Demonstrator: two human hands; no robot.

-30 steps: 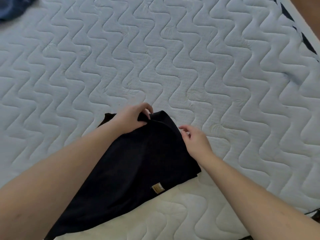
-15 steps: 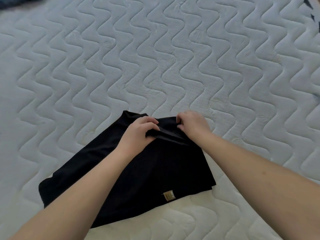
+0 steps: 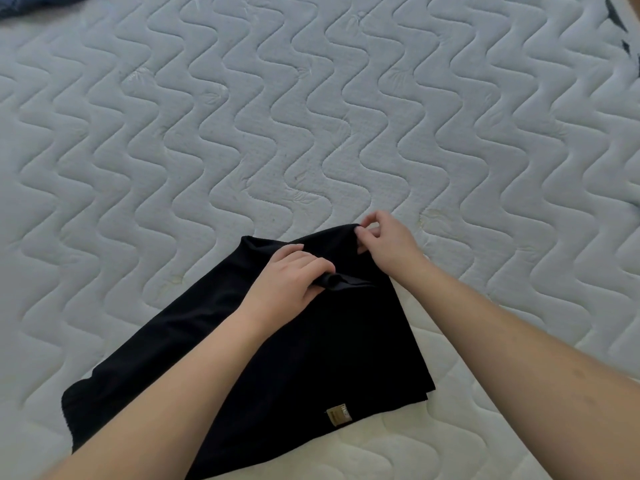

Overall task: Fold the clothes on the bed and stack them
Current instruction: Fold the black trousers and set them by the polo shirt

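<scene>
The left hand (image 3: 289, 277) has its fingers curled round a bunched ridge of the black, soft knit garment (image 3: 277, 348), gripping it near the middle of the far edge. The right hand (image 3: 388, 242) pinches the far right corner of the same cloth between thumb and fingertips, lifting it slightly off the bed. Both hands hold fabric and nothing else.

The garment lies on the near part of the white quilted mattress (image 3: 311, 116), spread towards the person, with a small tan sewn label (image 3: 338, 416) showing at its near edge. Its left end trails out flat past the left forearm.

At the far left corner of the bed a bit of dark blue cloth (image 3: 31, 1) shows, well apart from the black piece; whether it is folded I cannot tell.

The risk from here, as I judge it, is an uneven fold: the left hand holds a crumpled bunch, not a clean edge, so the layers could slide or crease, and the loose left end could drag askew.
</scene>
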